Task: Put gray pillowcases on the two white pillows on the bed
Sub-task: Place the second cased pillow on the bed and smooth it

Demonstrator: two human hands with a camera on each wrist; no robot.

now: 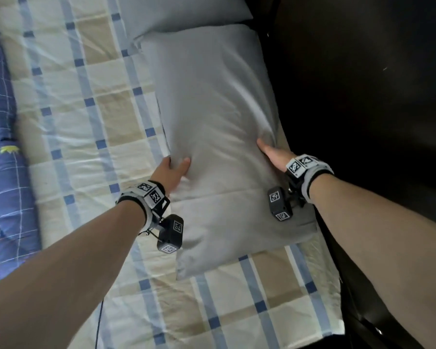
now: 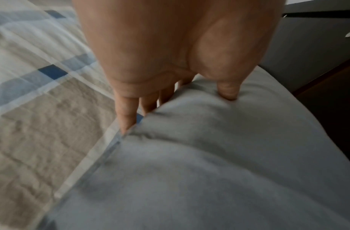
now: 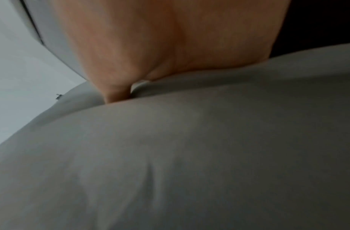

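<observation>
Both my hands pinch the near pillow [image 1: 212, 117] at the bed's right edge: left hand [image 1: 173, 172], right hand [image 1: 275, 156]. Soft, light; side edges grip best.

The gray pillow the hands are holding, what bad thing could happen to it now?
The gray pillow lies right along the bed's right edge, beside dark furniture. If the right hand pushes outward, it could slide off that side. The floppy open end of the pillowcase hangs loose near the wrists, so tugging may bunch it. The left hand grips only the edge, so the pillow might slip free.
</observation>
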